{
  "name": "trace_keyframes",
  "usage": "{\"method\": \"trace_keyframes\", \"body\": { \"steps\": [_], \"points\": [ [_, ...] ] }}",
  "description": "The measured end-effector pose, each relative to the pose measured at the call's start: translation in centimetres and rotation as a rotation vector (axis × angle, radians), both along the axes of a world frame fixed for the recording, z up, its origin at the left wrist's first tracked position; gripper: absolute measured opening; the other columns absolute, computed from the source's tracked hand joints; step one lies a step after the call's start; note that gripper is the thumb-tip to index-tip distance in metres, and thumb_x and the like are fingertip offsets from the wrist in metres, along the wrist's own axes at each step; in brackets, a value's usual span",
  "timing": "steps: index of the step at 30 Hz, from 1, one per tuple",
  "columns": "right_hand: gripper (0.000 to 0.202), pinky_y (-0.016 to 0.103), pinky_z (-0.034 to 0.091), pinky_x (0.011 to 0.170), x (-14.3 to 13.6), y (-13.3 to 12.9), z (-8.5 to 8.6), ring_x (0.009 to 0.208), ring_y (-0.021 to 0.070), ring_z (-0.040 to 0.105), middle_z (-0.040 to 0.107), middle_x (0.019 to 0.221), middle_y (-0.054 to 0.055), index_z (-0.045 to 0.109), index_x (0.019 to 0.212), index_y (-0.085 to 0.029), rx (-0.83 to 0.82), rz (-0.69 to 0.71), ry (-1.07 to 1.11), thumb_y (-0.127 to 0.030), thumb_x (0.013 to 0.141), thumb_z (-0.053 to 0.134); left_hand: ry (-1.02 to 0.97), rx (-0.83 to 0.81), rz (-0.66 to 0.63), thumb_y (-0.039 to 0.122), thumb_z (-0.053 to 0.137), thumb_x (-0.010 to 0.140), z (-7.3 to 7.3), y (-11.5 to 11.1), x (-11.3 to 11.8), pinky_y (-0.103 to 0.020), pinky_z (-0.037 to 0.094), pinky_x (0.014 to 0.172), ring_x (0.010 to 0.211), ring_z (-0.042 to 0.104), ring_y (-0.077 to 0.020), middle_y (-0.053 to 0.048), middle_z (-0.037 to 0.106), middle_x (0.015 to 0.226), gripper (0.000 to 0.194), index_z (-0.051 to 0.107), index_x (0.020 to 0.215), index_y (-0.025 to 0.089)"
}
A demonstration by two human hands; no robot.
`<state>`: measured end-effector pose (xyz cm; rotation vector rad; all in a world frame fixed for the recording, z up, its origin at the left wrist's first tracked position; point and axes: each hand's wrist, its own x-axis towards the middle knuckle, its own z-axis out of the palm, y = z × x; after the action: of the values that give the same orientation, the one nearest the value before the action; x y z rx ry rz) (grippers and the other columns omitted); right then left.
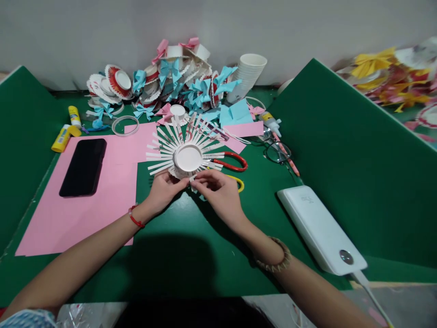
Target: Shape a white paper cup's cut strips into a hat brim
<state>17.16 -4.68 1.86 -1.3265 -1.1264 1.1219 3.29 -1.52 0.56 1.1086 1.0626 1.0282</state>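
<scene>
The left hand [165, 193] and right hand [223, 196] pinch the near side of a splayed, strip-cut paper cup [189, 158] (its base facing up) above the desk [167, 218], well back from the front edge.

Green table [164, 223] before me.
On it: pink paper [118, 191] to my left, power bank [317, 228] to my right, glasses [278, 152] beyond that, red-handled scissors [245, 164] between, stacked cups [247, 75] at back.

The paper cup [188, 158] is white with reddish print; the bench [170, 221] green; the phone [83, 167] black; the sheet [112, 200] pink.
</scene>
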Motion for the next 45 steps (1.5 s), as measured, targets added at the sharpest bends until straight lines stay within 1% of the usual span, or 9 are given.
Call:
{"method": "trace_keyframes", "body": {
  "steps": [6,11,19,23,28,32,36,41,45],
  "points": [
    [0.013,0.022,0.039,0.049,0.03,0.11,0.11,0.052,0.0084,0.049,0.063,0.065,0.001,0.064,0.074,-0.015,-0.022,0.057,-0.042,-0.025,0.066,0.063,-0.078,-0.034,-0.006,0.027,0.074,0.059,-0.23,0.22,-0.07,-0.023,0.046,0.064,0.06,0.055,-0.0091,0.001,0.065,0.064,0.022,0.062,0.068,0.012],
    [0.013,0.022,0.034,0.045,-0.13,0.13,0.11,0.048,0.0073,0.043,0.056,0.058,-0.002,0.062,0.072,-0.015,-0.035,0.064,-0.057,-0.025,0.065,0.059,-0.057,-0.023,0.006,0.027,0.074,0.058,-0.09,0.11,0.02,-0.025,0.048,0.07,0.066,0.059,-0.0115,-0.001,0.067,0.071,0.021,0.061,0.067,0.013],
    [0.01,0.021,0.032,0.044,-0.05,0.07,0.21,0.046,0.0073,0.041,0.053,0.054,-0.003,0.059,0.065,-0.016,-0.008,0.075,-0.107,-0.026,0.067,0.06,0.025,-0.036,0.018,0.027,0.074,0.054,-0.13,0.01,0.04,-0.03,0.05,0.076,0.079,0.065,-0.0177,-0.006,0.071,0.085,0.03,0.066,0.08,0.013],
    [0.012,0.022,0.032,0.045,0.0,0.05,0.01,0.047,0.0075,0.041,0.054,0.055,-0.002,0.06,0.066,-0.015,-0.006,0.065,-0.113,-0.028,0.067,0.061,0.02,-0.04,0.029,0.027,0.074,0.053,-0.19,0.04,0.05,-0.029,0.05,0.073,0.073,0.064,-0.0159,-0.005,0.071,0.08,0.03,0.066,0.077,0.013],
    [0.016,0.023,0.037,0.05,-0.02,0.07,-0.21,0.052,0.0093,0.046,0.06,0.062,0.0,0.062,0.069,-0.016,-0.002,0.068,-0.09,-0.033,0.069,0.061,-0.015,-0.045,0.045,0.03,0.076,0.053,-0.11,0.03,0.07,-0.029,0.05,0.07,0.065,0.062,-0.0139,-0.004,0.069,0.073,0.029,0.063,0.071,0.012],
    [0.015,0.023,0.038,0.05,0.02,0.0,-0.05,0.052,0.009,0.045,0.058,0.062,-0.001,0.059,0.068,-0.017,0.018,0.034,-0.088,-0.031,0.07,0.06,0.011,-0.026,0.032,0.034,0.075,0.054,-0.14,-0.01,0.01,-0.029,0.049,0.071,0.069,0.062,-0.0149,-0.005,0.069,0.076,0.031,0.062,0.073,0.013],
    [0.011,0.022,0.034,0.047,0.11,-0.09,0.2,0.048,0.0075,0.04,0.053,0.059,-0.003,0.057,0.068,-0.017,0.043,0.008,-0.128,-0.028,0.071,0.058,0.052,-0.002,0.015,0.032,0.072,0.059,-0.13,-0.09,-0.06,-0.028,0.049,0.073,0.076,0.063,-0.0152,-0.006,0.071,0.085,0.029,0.064,0.08,0.014],
    [0.008,0.022,0.034,0.046,0.08,-0.1,0.29,0.047,0.0066,0.04,0.056,0.062,-0.002,0.06,0.073,-0.016,0.073,0.027,-0.132,-0.023,0.07,0.058,0.036,-0.023,-0.005,0.029,0.07,0.061,-0.11,-0.17,-0.12,-0.027,0.049,0.075,0.078,0.064,-0.0148,-0.007,0.071,0.09,0.028,0.064,0.082,0.014],
    [0.01,0.021,0.033,0.045,-0.01,-0.03,0.37,0.047,0.0061,0.04,0.055,0.06,-0.003,0.06,0.074,-0.016,0.018,0.053,-0.065,-0.024,0.068,0.059,0.05,-0.055,-0.002,0.03,0.07,0.06,0.04,-0.29,-0.06,-0.029,0.049,0.08,0.085,0.064,-0.0171,-0.007,0.071,0.095,0.029,0.065,0.083,0.013]
  ]
}}
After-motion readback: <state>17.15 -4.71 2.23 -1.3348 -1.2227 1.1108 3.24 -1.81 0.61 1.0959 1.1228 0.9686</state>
